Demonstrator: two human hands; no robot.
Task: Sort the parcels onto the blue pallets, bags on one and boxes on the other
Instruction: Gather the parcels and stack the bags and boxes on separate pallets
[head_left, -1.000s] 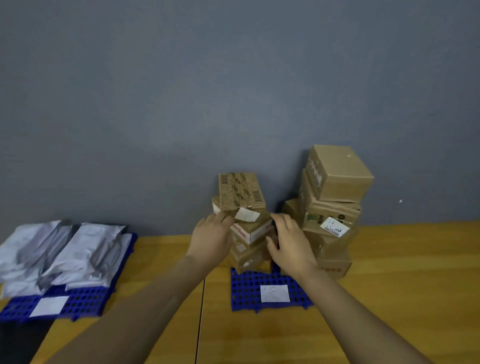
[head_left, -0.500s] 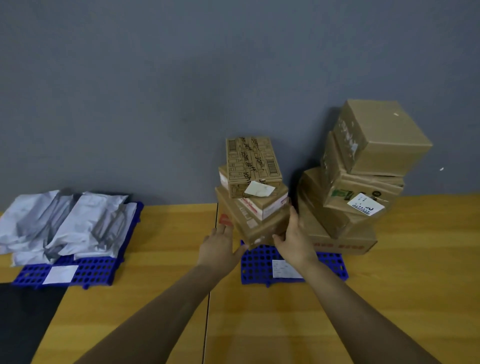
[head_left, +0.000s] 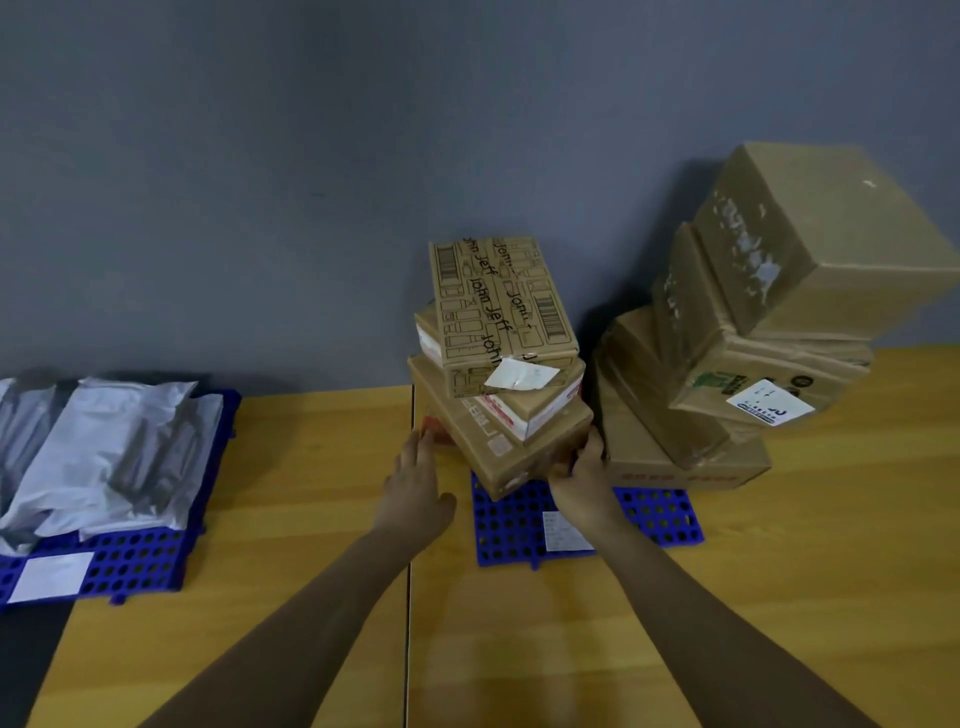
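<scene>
Over on the right pallet it's boxes only: a three-high stack, printed box on top, red-and-white taped box under it, bottom box skewed with its near corner on the blue grid. My left hand is flat, fingers straight, tips touching that bottom box's left corner. My right hand clamps its right corner, thumb on the front face, fingers up the side. Just beside it a taller stack of boxes stands crooked by the grey wall. Well apart, the left pallet carries the grey bags, heaped together
</scene>
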